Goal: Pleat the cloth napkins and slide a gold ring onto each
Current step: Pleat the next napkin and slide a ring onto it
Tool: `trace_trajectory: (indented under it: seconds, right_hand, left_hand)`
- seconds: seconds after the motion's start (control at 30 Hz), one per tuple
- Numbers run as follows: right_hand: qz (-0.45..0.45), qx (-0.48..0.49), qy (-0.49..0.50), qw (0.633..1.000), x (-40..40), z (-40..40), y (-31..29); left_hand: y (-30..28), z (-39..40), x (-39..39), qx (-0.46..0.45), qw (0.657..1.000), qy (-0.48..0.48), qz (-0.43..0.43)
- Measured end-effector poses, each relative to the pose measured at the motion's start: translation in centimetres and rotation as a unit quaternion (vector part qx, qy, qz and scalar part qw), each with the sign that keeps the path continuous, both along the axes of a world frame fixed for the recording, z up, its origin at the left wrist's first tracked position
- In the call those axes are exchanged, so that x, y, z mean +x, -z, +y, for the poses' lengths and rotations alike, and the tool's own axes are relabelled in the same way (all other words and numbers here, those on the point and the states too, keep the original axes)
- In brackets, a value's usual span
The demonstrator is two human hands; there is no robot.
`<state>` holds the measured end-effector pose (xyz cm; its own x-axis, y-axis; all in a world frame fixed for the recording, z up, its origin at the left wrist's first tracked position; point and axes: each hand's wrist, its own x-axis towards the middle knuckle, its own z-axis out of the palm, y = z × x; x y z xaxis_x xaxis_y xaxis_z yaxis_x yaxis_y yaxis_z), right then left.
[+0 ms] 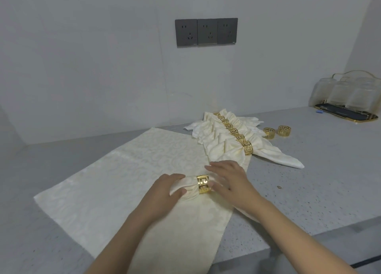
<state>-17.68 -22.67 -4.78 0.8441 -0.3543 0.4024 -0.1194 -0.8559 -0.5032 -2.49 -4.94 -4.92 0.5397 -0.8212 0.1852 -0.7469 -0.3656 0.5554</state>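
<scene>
Midway through the job, a person seats a gold ring (203, 184) on a gathered cream napkin (185, 188) near the front edge of the grey bench (309, 181), the bundle lying on top of a flat cloth (123, 170) spread across the bench's middle. The left hand (167, 191) has its grip curled round the napkin's left end, thumb pressed on top; the right hand (228, 179) lies with fingers nearly straight over the cloth just right of the ring, touching rather than clasping it. The ring appears to sit about at the napkin's waist, so the step in hand looks like the final seating of this piece. Toward the back edge, against the wall, a row of finished napkins (231, 137) lies overlapped, each already ringed, and two spare rings (277, 132) wait just beside them to the right. The next move likely calls for fanning the pleats either side of the ring, then carrying the bundle to join the row without letting the ring slip. At the far right corner, upturned glasses (348, 94) stand on a gold-rimmed tray (367, 118).
</scene>
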Motion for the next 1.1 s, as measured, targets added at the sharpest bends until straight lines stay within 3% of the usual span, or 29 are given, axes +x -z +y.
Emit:
trace_trajectory:
  seconds: [0.1, 0.27, 0.4, 0.47, 0.6, 0.67, 0.73, 0.8, 0.9, 0.97, 1.1]
  right_hand:
    - [0.096, -0.022, -0.054, 0.994, 1.6, 0.2, 0.0]
    - [0.016, -0.005, 0.016, 1.000, 2.0, 1.0, 1.0]
    - [-0.022, -0.022, 0.037, 0.999, 2.0, 1.6, 2.1]
    - [-0.027, -0.026, 0.037, 0.999, 1.9, 2.0, 2.1]
    - [-0.034, -0.036, 0.022, 0.999, 1.6, 2.4, 2.1]
    - [-0.029, 0.015, -0.006, 0.999, 1.1, 2.2, 1.8]
    - [-0.048, 0.101, -0.009, 0.994, 0.5, 2.2, 1.3]
    - [-0.105, 0.158, 0.068, 0.979, 0.3, 2.0, 1.3]
    - [-0.080, 0.197, 0.206, 0.955, 0.4, 1.6, 1.5]
    - [-0.029, 0.238, 0.213, 0.947, 0.4, 1.6, 1.2]
    - [0.027, 0.298, 0.192, 0.935, -0.3, 1.4, 0.2]
  left_hand:
    - [-0.4, 0.1, -0.7, -0.025, 0.999, -0.016, -0.013]
    - [-1.3, 1.4, -3.0, 0.052, 0.989, 0.015, -0.141]
    - [-1.2, 1.7, -5.2, 0.163, 0.938, 0.041, -0.303]
    - [-0.8, 1.6, -6.1, 0.201, 0.927, 0.048, -0.314]
    - [-1.1, 1.7, -6.0, 0.214, 0.930, 0.064, -0.293]
    - [-1.9, 1.6, -5.9, 0.185, 0.945, 0.058, -0.263]
    - [-2.8, 1.3, -5.7, 0.088, 0.991, 0.010, -0.105]
    - [-2.4, 0.5, -4.8, -0.020, 0.999, -0.050, 0.000]
    - [-1.1, -0.5, -3.7, -0.095, 0.983, -0.152, 0.028]
    - [-0.7, -1.0, -3.5, -0.065, 0.975, -0.201, 0.070]
    - [-1.7, -1.1, -2.9, 0.055, 0.980, -0.168, 0.086]
